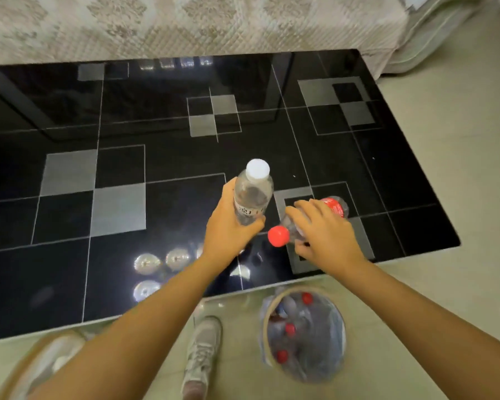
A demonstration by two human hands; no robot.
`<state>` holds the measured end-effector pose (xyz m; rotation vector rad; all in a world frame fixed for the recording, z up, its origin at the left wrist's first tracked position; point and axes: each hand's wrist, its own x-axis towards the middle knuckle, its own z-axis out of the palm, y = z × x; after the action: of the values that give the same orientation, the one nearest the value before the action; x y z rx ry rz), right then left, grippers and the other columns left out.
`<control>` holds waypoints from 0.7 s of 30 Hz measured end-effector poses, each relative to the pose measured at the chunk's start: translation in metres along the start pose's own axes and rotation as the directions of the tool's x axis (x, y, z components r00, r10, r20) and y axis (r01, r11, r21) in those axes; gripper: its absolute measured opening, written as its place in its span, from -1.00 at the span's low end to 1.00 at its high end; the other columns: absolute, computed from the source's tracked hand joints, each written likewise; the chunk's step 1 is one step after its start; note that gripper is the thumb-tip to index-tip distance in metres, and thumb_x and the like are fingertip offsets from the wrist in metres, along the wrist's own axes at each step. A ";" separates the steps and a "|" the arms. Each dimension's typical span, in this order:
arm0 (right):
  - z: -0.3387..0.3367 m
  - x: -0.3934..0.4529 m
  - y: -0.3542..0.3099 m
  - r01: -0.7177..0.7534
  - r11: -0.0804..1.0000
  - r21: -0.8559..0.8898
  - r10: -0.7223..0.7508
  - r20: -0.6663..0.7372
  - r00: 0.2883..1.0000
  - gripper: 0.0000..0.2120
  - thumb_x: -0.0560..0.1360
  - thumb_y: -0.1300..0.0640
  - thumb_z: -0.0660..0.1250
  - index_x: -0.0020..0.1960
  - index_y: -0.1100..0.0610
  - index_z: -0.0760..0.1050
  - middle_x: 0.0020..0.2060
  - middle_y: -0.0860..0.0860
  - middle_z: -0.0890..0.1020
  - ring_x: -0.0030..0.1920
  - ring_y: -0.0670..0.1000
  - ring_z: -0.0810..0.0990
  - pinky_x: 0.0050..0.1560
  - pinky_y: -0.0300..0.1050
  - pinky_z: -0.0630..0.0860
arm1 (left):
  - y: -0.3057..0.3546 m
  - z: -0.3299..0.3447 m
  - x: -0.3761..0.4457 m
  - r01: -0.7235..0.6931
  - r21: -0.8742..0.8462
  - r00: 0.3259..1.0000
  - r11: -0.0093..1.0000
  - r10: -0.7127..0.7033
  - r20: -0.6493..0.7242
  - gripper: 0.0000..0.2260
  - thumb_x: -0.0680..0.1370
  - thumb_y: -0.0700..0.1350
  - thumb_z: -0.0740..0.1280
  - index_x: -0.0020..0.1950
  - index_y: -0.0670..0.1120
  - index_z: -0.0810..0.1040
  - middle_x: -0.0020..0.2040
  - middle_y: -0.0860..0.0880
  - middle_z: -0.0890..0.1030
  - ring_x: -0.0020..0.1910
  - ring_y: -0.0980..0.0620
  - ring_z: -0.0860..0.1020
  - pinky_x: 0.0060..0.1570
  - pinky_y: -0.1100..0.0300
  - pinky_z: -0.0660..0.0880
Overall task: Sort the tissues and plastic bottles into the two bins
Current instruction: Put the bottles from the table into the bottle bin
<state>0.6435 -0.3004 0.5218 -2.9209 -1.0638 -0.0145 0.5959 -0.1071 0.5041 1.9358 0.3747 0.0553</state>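
Note:
My left hand grips a clear plastic bottle with a white cap, held upright over the black glass table. My right hand lies over a clear bottle with a red cap and red label that rests on its side near the table's front edge; its fingers curl round the bottle's body. On the floor below the right hand stands a bin lined with a plastic bag, holding several red-capped bottles. A second bin with white tissues sits at the lower left, partly hidden by my left arm.
A sofa with a patterned cover runs along the far side of the table. My shoe stands on the pale tiled floor between the two bins. Lamp reflections glint on the glass near the front edge.

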 end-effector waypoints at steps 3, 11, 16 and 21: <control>-0.002 -0.067 0.004 -0.037 0.997 0.065 0.040 -0.047 0.998 -0.33 0.13 0.04 0.53 0.20 0.04 0.42 0.08 0.03 0.59 0.02 0.13 0.59 -0.27 -0.01 0.60 | -0.001 0.038 -0.064 0.038 -0.007 0.999 0.999 -0.037 0.015 -0.32 0.32 -0.02 0.52 0.28 0.31 0.22 0.08 0.20 0.56 0.05 0.06 0.57 0.02 0.01 0.55; 0.039 -0.184 0.012 -0.197 0.954 0.228 0.184 0.076 0.980 -0.28 0.11 0.03 0.52 0.21 -0.03 0.31 0.09 -0.02 0.57 0.04 0.10 0.59 -0.29 -0.12 0.54 | -0.035 0.110 -0.146 0.146 -0.069 0.985 0.987 -0.139 0.101 -0.38 0.31 0.02 0.55 0.18 0.36 0.27 0.09 0.21 0.57 0.06 0.09 0.57 0.02 -0.02 0.56; 0.087 -0.221 0.009 -0.439 0.686 0.580 0.409 0.191 0.892 -0.41 0.26 0.06 0.49 0.24 -0.10 0.37 0.21 -0.12 0.43 0.14 -0.03 0.50 -0.14 -0.06 0.55 | -0.066 0.135 -0.163 0.176 -0.084 0.979 0.981 -0.165 0.120 -0.45 0.29 0.03 0.53 0.13 0.39 0.34 0.09 0.24 0.53 0.11 0.16 0.54 0.03 0.14 0.54; 0.149 -0.242 0.010 -0.491 0.320 0.811 0.548 0.264 0.794 -0.31 0.19 0.31 0.56 0.09 -0.28 0.40 0.08 -0.17 0.45 0.10 -0.16 0.52 0.07 -0.36 0.45 | -0.111 0.153 -0.159 0.301 -0.081 0.940 0.950 -0.281 0.193 -0.32 0.19 0.06 0.47 0.27 0.11 0.34 0.08 0.20 0.58 0.06 0.19 0.58 0.02 0.04 0.59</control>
<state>0.4641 -0.4582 0.3676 -2.1048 0.0508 0.3432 0.4521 -0.2519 0.3652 1.7426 0.5226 -0.2860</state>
